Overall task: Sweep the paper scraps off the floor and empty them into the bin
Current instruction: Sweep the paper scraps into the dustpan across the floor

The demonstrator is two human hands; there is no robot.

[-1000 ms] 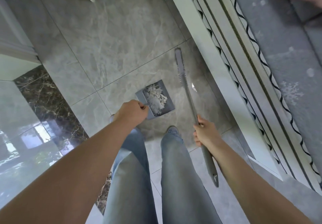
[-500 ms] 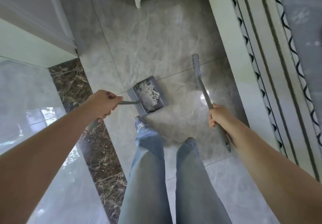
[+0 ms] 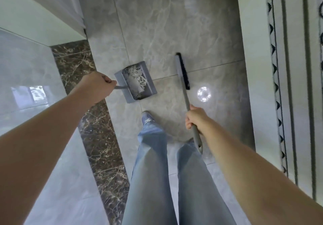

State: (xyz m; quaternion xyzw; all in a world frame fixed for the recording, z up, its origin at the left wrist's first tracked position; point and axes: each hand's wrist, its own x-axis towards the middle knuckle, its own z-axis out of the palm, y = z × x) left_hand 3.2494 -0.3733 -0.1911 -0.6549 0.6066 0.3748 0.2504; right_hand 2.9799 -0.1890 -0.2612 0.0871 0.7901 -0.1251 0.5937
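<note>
Left hand [image 3: 97,88] grips the dustpan [image 3: 135,82] level, keeping paper scraps [image 3: 135,78] in; right hand [image 3: 196,118] grips the broom [image 3: 183,78] at centre frame.

Left hand [image 3: 97,88] grips the grey dustpan [image 3: 138,83] full of paper scraps [image 3: 135,78]; right hand [image 3: 196,118] grips the broom [image 3: 183,78] above the tiled floor [image 3: 166,23]

Both arms reach forward and down, left grip [image 3: 97,87] and right grip [image 3: 196,119] each curled tight.
</note>
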